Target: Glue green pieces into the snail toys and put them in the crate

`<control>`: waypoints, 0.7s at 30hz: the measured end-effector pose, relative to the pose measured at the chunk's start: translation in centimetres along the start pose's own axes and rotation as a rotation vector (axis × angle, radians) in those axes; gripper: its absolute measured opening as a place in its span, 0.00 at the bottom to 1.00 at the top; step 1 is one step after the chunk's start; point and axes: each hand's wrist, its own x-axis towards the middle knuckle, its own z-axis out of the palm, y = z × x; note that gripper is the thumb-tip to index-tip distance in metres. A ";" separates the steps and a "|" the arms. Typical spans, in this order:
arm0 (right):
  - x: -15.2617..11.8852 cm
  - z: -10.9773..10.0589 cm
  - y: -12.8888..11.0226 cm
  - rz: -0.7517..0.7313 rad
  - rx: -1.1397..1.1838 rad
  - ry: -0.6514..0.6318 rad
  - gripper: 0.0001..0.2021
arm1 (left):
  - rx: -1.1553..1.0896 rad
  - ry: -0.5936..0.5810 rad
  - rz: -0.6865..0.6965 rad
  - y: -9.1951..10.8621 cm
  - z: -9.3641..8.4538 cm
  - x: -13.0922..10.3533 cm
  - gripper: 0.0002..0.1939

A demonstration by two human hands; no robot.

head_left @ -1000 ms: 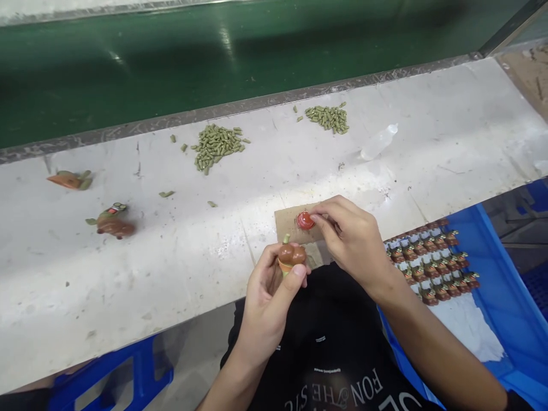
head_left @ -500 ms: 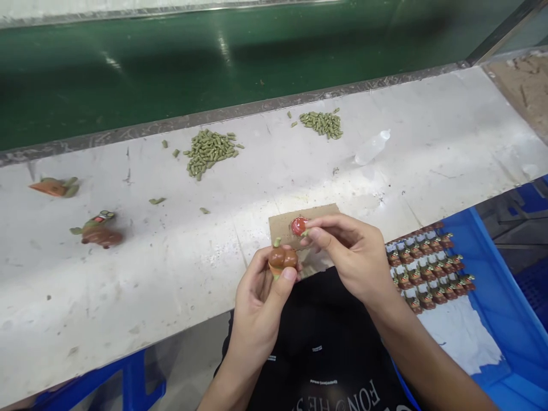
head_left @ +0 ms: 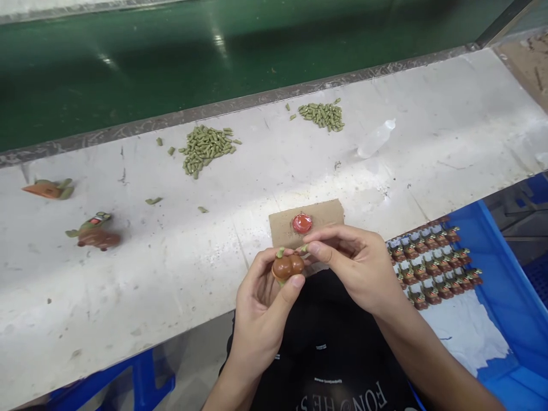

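My left hand (head_left: 266, 297) is closed around a small brown and green figurine (head_left: 287, 266), its rounded brown side turned up and a green stub rising from it. Between the thumb and fingertips of my right hand (head_left: 355, 260) is a small green piece (head_left: 304, 249), close to the right side of the figurine. Whether the two touch, I cannot tell. Just beyond my hands lies a piece of cardboard (head_left: 280, 227) bearing a round red, glossy blob (head_left: 302, 223).
Two piles of small green pieces (head_left: 208, 147) (head_left: 322, 116) lie toward the back of the white table (head_left: 171, 274). A translucent bottle (head_left: 377, 138) lies at right. Another figurine (head_left: 99, 233) and an orange-green part (head_left: 50, 188) are at left. A blue crate (head_left: 505, 297) holds rows of figurines (head_left: 432, 265).
My right hand has drawn the small green piece away from the red blob, back toward the figurine. My left hand still holds the figurine. The view has shifted slightly.
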 end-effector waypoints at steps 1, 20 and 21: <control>0.0 0.1 0.0 -0.004 -0.002 -0.001 0.05 | 0.008 0.002 0.004 0.1 0.0 0.0 0.09; -0.5 0.0 -0.2 -0.172 -0.359 -0.081 0.11 | 0.075 -0.012 0.041 0.0 0.0 0.2 0.09; -0.6 0.0 -0.1 -0.166 -0.353 -0.084 0.10 | 0.083 -0.003 0.051 0.0 0.0 0.1 0.09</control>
